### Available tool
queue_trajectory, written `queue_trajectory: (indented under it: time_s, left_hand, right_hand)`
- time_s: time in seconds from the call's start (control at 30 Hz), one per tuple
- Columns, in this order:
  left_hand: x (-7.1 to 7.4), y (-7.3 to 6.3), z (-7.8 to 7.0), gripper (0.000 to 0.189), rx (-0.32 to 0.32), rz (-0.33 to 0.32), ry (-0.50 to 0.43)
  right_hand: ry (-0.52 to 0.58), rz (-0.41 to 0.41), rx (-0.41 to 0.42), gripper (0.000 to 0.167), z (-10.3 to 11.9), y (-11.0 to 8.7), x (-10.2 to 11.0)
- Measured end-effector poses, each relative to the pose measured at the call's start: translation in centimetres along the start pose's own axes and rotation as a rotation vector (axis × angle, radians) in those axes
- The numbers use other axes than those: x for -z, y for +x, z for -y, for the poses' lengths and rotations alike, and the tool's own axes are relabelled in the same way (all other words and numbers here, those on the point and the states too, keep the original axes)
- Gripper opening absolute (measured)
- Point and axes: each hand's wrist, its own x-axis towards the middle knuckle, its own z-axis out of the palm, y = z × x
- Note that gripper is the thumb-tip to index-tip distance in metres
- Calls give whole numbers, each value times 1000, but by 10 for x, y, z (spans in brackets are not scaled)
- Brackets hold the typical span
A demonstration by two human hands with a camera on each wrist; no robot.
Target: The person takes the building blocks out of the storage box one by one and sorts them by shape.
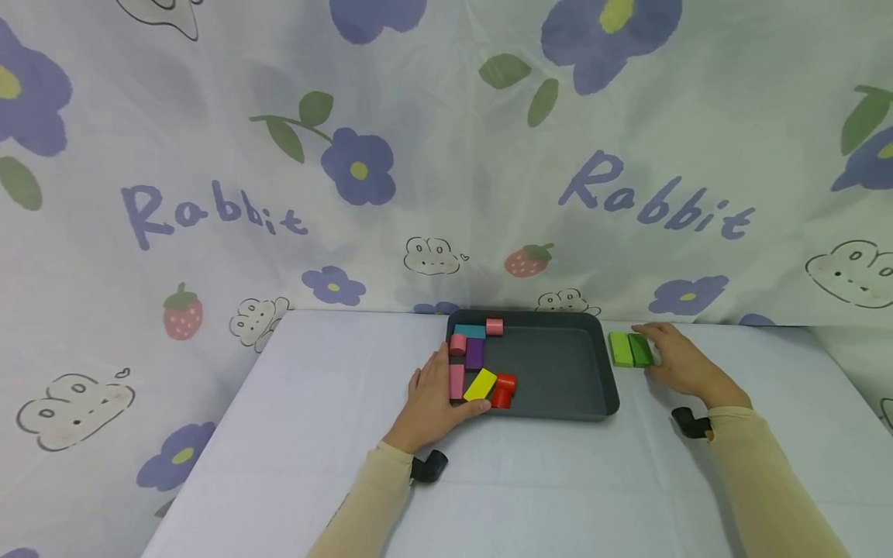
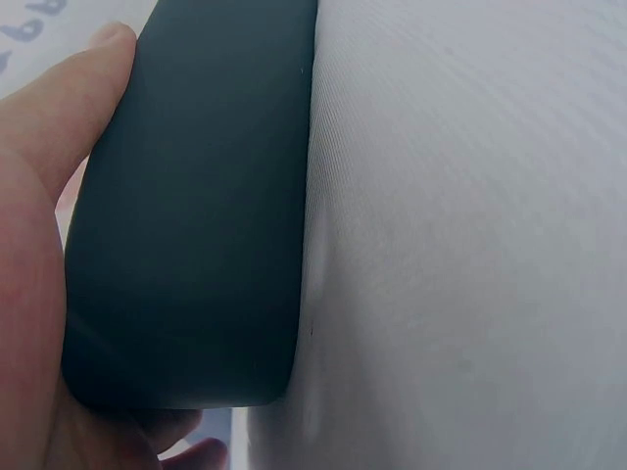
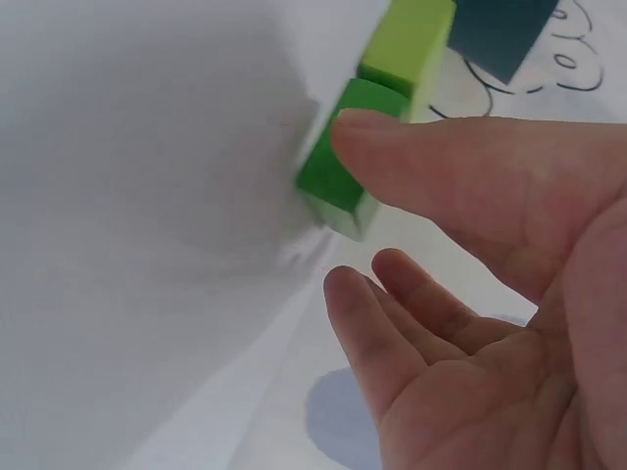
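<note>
My left hand (image 1: 430,399) lies at the front left corner of a dark grey tray (image 1: 558,373). Its fingers extend along the left wall, and the thumb reaches over the front rim beside a yellow block (image 1: 480,385). The tray's dark outer wall (image 2: 196,215) fills much of the left wrist view, close by the thumb. To the right of the tray, my right hand (image 1: 680,363) is at a dark green block (image 1: 640,350), fingers spread apart. In the right wrist view, the thumb overlaps the dark green block (image 3: 338,166). A light green block (image 1: 621,349) stands against it.
Inside the tray's left part are a blue block (image 1: 470,332), a purple block (image 1: 474,353), pink pieces (image 1: 494,326) and red pieces (image 1: 501,397). A patterned cloth (image 1: 446,155) hangs behind the white table (image 1: 530,488). Black wrist mounts (image 1: 691,423) stick out from both sleeves.
</note>
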Motion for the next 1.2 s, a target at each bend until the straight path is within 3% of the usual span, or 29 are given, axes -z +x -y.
queue_trajectory:
  time_s: [0.37, 0.7, 1.2]
  left_hand:
    - [1, -6, 3, 120, -22, 7, -5]
    - [5, -14, 6, 120, -35, 20, -2]
    - [5, -14, 7, 120, -33, 24, -11]
  right_hand:
    - [-12, -33, -7, 71, 23, -15, 5]
    - [-15, -91, 15, 70, 65, -31, 7]
    - [27, -124, 24, 66, 108, -20, 1]
